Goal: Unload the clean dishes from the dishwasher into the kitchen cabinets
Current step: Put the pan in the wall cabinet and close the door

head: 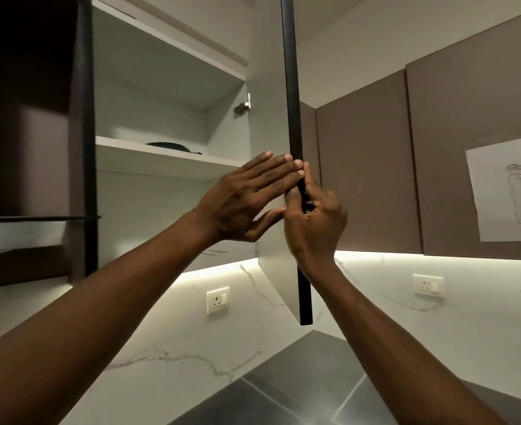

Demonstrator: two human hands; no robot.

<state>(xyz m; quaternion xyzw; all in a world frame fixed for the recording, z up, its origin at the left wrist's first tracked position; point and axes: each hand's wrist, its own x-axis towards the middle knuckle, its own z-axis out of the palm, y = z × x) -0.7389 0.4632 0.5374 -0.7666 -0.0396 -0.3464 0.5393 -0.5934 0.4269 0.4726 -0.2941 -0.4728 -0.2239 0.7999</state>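
An upper cabinet stands open, its door (pixel 273 118) swung out edge-on toward me, with a dark front edge (pixel 291 87). My right hand (pixel 314 222) is closed around that dark edge at mid height. My left hand (pixel 247 197) lies flat with fingers spread against the door's pale inner face, its fingertips touching the edge. On the lower white shelf (pixel 161 154) rests a dark dish (pixel 167 145), only its rim visible. The shelf above (pixel 173 35) shows nothing on it from this low angle. No dishwasher is in view.
Closed brown cabinets (pixel 369 179) continue to the right, one bearing a paper sketch (pixel 507 191). A dark hood-like unit (pixel 29 118) stands at left. Lit marble backsplash holds two sockets (pixel 218 300) (pixel 428 285). A steel counter (pixel 302 381) lies below.
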